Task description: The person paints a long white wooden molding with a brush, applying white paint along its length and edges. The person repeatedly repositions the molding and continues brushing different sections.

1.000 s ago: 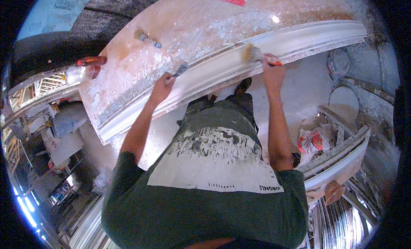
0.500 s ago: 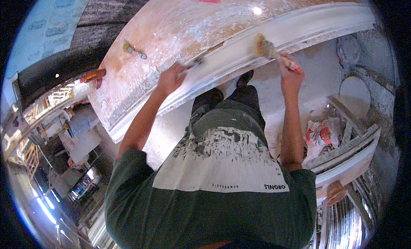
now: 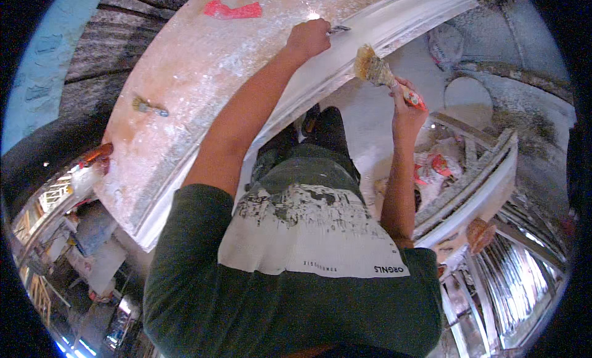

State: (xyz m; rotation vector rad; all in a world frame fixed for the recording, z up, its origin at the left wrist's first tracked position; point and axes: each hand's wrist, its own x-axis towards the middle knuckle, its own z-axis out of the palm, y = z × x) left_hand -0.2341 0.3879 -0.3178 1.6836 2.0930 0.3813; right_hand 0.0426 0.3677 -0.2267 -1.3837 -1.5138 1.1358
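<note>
A long, gently curved white moulding (image 3: 377, 26) runs along the near edge of a plaster-spattered board (image 3: 185, 81). Closed around a small dark metal tool (image 3: 339, 29), my left hand (image 3: 310, 39) is over the far part of the moulding. Only the tool's slim tip shows, so its exact kind is unclear. My right hand (image 3: 410, 111) grips the handle of a wide paintbrush (image 3: 375, 67). Its pale bristles point up and left, close to the moulding's near edge. Another, smaller brush (image 3: 150, 106) lies on the board at the left.
A red scrap (image 3: 233, 10) sits on the board's far part. At the board's left end is an orange-handled object (image 3: 98, 153). To the right are a round pale disc (image 3: 468, 94), a red-and-white bag (image 3: 438, 167) and a second curved white piece (image 3: 472, 201) with wooden bars.
My left hand has moved away and to the right along the moulding with the metal tool. My right hand still holds the paintbrush, now just off the near edge. The whole view has shifted.
</note>
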